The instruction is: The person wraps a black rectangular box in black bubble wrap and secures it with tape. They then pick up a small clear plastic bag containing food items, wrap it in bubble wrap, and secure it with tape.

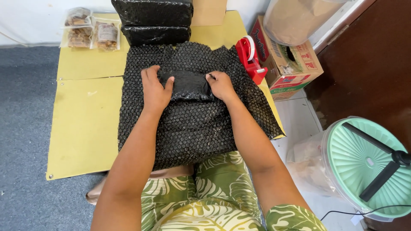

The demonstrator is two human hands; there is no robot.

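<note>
Red tape dispenser (249, 57), snack bags (89, 30) (clear), cardboard box (286, 60).

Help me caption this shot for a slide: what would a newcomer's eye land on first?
First, the two hands, left hand and right hand, pressing a small black parcel at the middle of a black bubble wrap sheet spread on a yellow board. Next, the red tape dispenser right of the sheet, and two black wrapped bundles stacked at the far edge.
</note>
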